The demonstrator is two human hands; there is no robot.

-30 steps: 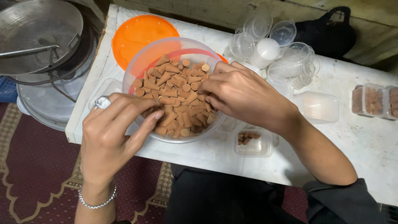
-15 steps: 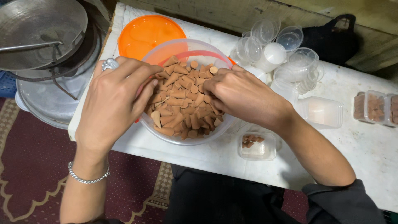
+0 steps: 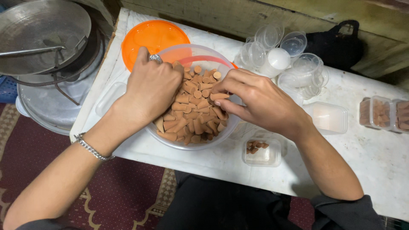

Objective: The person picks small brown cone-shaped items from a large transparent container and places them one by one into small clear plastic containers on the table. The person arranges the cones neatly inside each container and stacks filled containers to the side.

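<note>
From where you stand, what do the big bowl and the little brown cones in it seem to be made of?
The bowl looks like clear glossy plastic: the tabletop shows through its wall. The cones look like matte, pressed powder or clay, dull brown with no shine; which of these is unclear.

The small cone-shaped clay-like pieces [image 3: 191, 113] are tan to reddish brown, heaped in a clear round plastic bowl [image 3: 200, 144]. Behind it lies a bright orange round plastic lid [image 3: 147, 37]. The flat stone-like worktop [image 3: 375, 157] is white with grey smudges. A small clear rectangular plastic box [image 3: 262, 152] holds a few brown pieces. The woven floor rug [image 3: 128, 196] is dark maroon with a cream scroll border. The soft fabric bag [image 3: 336, 44] is black, and the round metal pan [image 3: 40, 30] is dull grey.
</note>
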